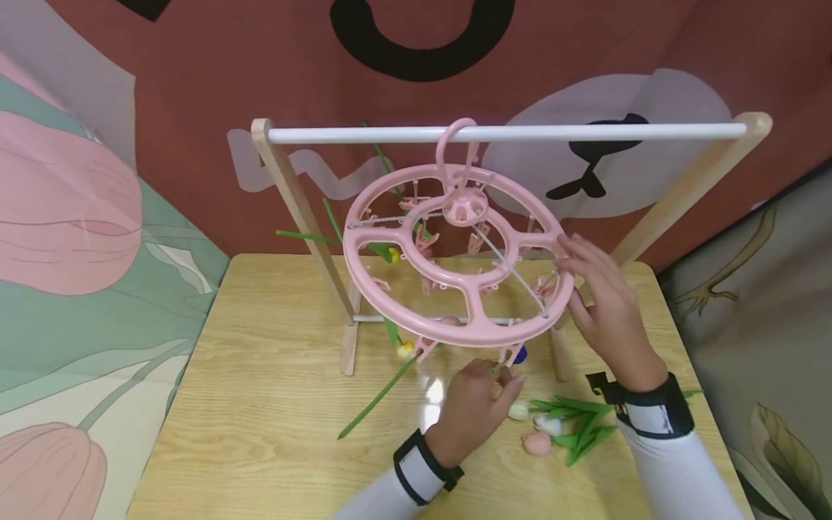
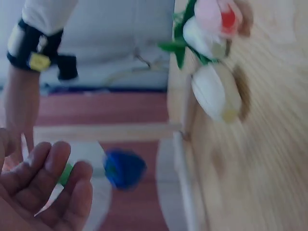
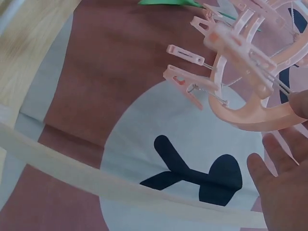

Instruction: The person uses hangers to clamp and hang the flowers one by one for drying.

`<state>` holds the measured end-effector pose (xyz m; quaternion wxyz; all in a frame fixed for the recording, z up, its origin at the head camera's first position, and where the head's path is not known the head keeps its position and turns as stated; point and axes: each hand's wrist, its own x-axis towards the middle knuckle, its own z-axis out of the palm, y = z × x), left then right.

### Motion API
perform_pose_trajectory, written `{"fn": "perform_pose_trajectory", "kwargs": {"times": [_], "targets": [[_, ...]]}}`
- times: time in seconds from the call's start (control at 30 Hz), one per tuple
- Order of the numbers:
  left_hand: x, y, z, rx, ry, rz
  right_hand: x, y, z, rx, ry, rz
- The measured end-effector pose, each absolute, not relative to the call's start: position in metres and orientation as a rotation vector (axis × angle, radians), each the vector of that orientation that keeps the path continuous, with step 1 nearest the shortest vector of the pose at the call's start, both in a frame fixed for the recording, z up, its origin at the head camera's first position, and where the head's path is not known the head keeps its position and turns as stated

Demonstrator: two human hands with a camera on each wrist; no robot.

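Note:
A round pink clip hanger (image 1: 477, 307) hangs by its hook from a white rod. My right hand (image 1: 604, 310) holds its rim on the right side; in the right wrist view the thumb (image 3: 299, 103) lies on the rim. Below the front rim, my left hand (image 1: 473, 401) has its fingers curled at the green stem of a blue artificial flower (image 2: 124, 168), just beside a pink clip (image 1: 510, 354). The blue bloom sits beyond the fingers, partly hidden by the clip in the head view. Another clip (image 1: 425, 349) at the front bears a yellow flower (image 1: 406, 349).
The rack has a white top rod (image 1: 617, 132) and wooden legs (image 1: 305, 209). White and pink tulips (image 1: 536, 443) with green leaves lie on the wooden table (image 1: 260, 419) at the right. Further flowers with green stems hang at the hanger's left. A patterned cloth stands behind.

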<state>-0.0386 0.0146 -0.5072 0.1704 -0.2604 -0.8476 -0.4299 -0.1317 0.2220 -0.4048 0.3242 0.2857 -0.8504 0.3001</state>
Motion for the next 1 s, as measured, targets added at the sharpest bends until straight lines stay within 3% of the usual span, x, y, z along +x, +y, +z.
{"fn": "perform_pose_trajectory", "kwargs": {"times": [0.23, 0.33, 0.57, 1.0], "targets": [[-0.026, 0.021, -0.474, -1.195, -2.049, -1.03, -0.123, 0.224, -0.402, 0.779, -2.195, 0.78], [-0.03, 0.016, -0.458, -1.273, -1.855, -0.858, -0.121, 0.224, -0.401, 0.782, -2.167, 0.767], [-0.04, -0.004, -0.425, -1.161, -1.67, -0.606, -0.113, 0.223, -0.398, 0.785, -2.071, 0.737], [-0.037, -0.013, -0.412, -0.958, -1.487, -0.855, -0.088, 0.212, -0.386, 0.822, -1.972, 0.671]]}}
